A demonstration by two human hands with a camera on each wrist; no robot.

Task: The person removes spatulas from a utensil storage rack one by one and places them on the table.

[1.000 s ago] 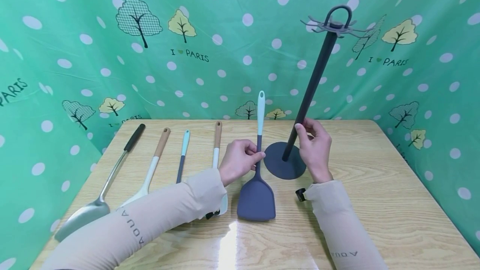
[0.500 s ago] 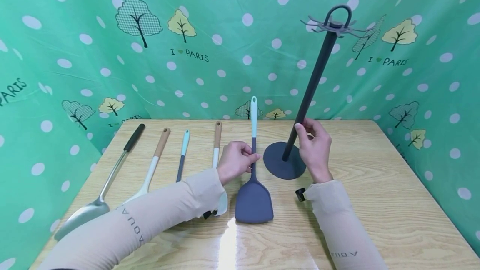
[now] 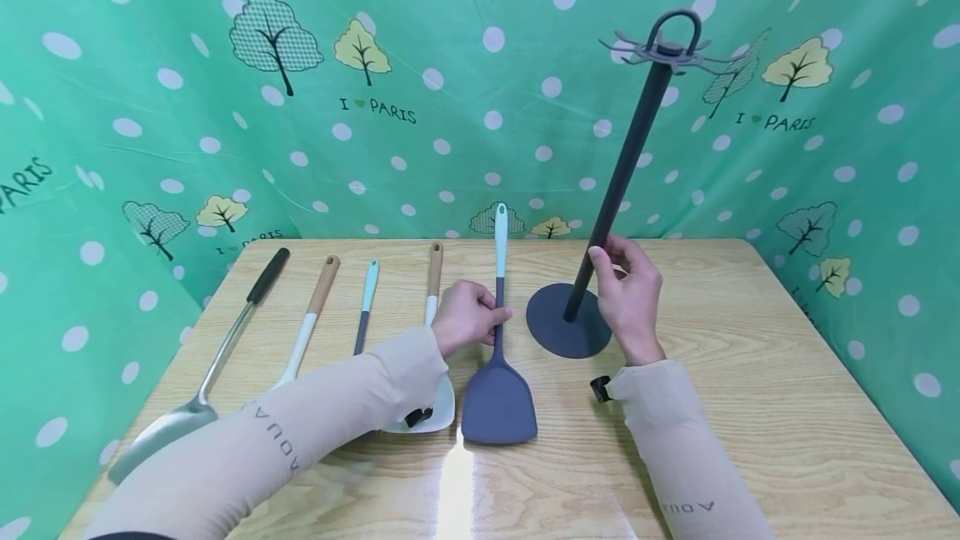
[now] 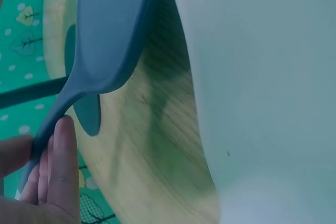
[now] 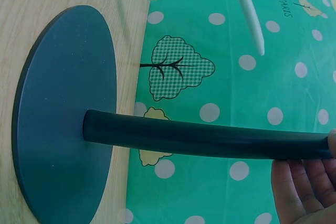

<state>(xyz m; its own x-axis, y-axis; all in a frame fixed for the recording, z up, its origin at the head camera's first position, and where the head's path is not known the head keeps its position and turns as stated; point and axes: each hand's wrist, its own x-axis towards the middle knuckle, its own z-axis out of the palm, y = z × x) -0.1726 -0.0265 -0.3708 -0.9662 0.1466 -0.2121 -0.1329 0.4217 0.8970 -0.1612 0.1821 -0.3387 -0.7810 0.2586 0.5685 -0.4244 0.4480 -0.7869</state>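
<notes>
In the head view my left hand (image 3: 468,315) pinches the dark shaft of a spatula (image 3: 499,407) between thumb and fingers. The spatula has a broad dark grey-blue blade towards me and a light blue handle pointing away. The left wrist view shows its blade (image 4: 110,30) above the table, with a shadow beneath. My right hand (image 3: 630,298) holds the black pole of a utensil stand (image 3: 626,165), thumb on one side and fingers on the other. The stand's round base (image 5: 68,119) is flat on the table, and a ring of hooks with a loop tops the pole.
Left of the spatula lies a white turner (image 3: 442,407) with a brown handle, partly under my left sleeve. Further left are a blue-handled utensil (image 3: 370,290), another white brown-handled one (image 3: 303,340) and a steel turner (image 3: 176,423). A green cloth (image 3: 465,107) hangs behind the table.
My left hand has shifted left with the spatula, away from the stand and nearer the white turner; the spatula's handle tip sits lower in view. My right hand and the stand stay put.
</notes>
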